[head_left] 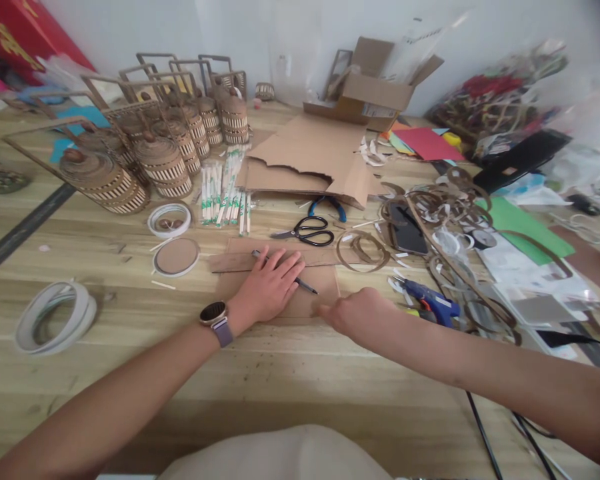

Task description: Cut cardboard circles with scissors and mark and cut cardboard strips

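My left hand [273, 287] lies flat with its fingers stretched out, pressing on a narrow cardboard strip [225, 263] and the cardboard sheet [305, 303] beneath it. A dark pen [307, 287] passes under that hand, its ends showing on both sides. My right hand [357, 313] is closed, with its fingertips at the sheet's right front corner; whether they grip anything is hidden. Black-handled scissors [315, 231] lie just beyond the strip, near blue-handled pliers [334, 207].
Several woven lanterns [163, 165] stand back left, beside paper-wrapped sticks [223, 193]. White tape rolls [55, 317] lie left. Torn cardboard [305, 147] and an open box [375, 93] are behind. A blue glue gun [433, 303], a phone [407, 227] and curled brown strips [445, 200] crowd the right.
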Motion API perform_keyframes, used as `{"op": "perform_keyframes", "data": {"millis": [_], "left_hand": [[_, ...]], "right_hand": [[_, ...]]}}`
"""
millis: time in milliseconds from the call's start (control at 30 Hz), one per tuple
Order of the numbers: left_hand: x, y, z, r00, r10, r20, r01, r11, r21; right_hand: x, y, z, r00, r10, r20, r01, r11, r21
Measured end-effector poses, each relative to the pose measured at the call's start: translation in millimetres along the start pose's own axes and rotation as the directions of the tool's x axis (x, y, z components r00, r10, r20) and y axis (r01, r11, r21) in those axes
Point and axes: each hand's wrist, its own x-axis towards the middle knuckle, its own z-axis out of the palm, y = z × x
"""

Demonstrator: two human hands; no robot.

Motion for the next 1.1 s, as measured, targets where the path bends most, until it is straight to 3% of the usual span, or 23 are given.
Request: {"op": "perform_keyframes", "data": {"millis": [133,333,1100], "left_hand": [[0.6,0.5,-0.9,1.0,-0.009,0.014,0.009,1.0,0.002],[0.6,0.8,-1.9,1.0,-0.017,0.02,0.017,1.0,0.004],[0.2,0.8,-2.7,0.999,-0.015,0.033,0.015,1.0,0.004]], "right_hand": [[-2.9,5.7,-0.5,0.993,-0.057,0.099,0.063,0.996,-0.062],[-4.9,13.2,12.2,0.997,-0.069,0.031,0.071,0.995,-0.076],[-25.8,45.8,43.8,0.998,-0.056,0.015,0.057,0.996,-0.07]]}}
